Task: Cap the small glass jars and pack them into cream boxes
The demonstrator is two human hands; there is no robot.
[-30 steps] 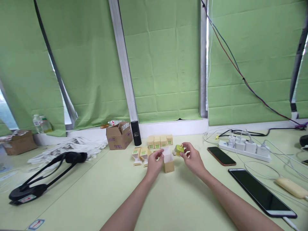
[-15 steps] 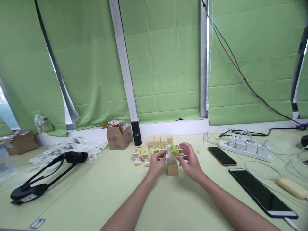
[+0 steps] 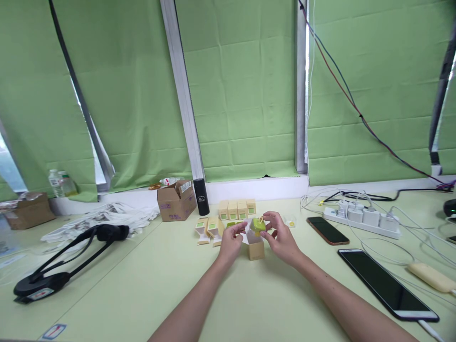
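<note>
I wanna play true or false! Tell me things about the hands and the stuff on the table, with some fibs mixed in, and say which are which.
1. The right hand holds a small green object with a yellow loop at the open top of a small brown cardboard box. True.
2. Both hands wear gloves. False: the right hand and the left hand are bare.
3. A tall black cylinder stands upright beside a bigger, purple-marked brown cardboard box. True.
4. A power strip lies left of the hands. False: the white plastic power strip is to their right.
</note>
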